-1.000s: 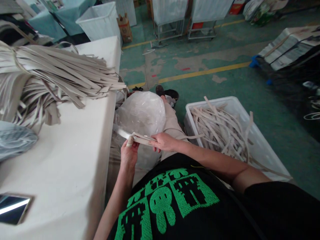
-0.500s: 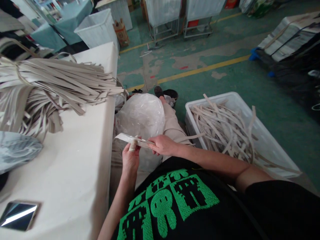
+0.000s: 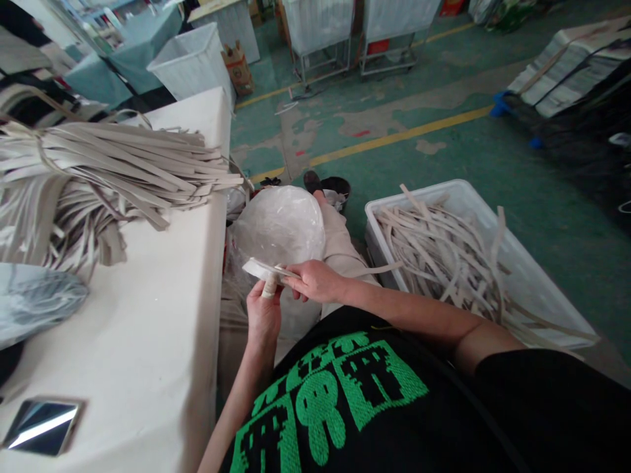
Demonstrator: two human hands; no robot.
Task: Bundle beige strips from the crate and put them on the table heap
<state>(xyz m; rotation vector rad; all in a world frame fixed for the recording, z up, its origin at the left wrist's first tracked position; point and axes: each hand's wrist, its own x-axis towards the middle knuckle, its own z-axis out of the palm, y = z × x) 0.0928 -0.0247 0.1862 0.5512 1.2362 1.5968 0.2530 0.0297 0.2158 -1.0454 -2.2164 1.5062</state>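
Compared with one second ago, brought the left hand [image 3: 263, 315] closer to the right hand [image 3: 315, 279], leaving now only a narrow gap between them. Holding a pale strip [image 3: 257, 268] with both: pinched by the left thumb and fingers, with light wrapping [image 3: 269, 285] on one digit, and gripped from the other side by the right fingers. Also shortened: the free end beyond the left hand. Judging from this, probably handling now only one short stretch of strip. Running from the right wrist toward the right: a thin length [image 3: 382, 269]; impossible to tell if joined to the held strip. Visible just ahead of both hands: clear plastic [image 3: 279, 213]. Further right of the right hand: a white bin [image 3: 466, 186] with loose strips [image 3: 434, 243]. Well left of the left hand: a bundle of strips [image 3: 133, 154] on the table [image 3: 148, 355].
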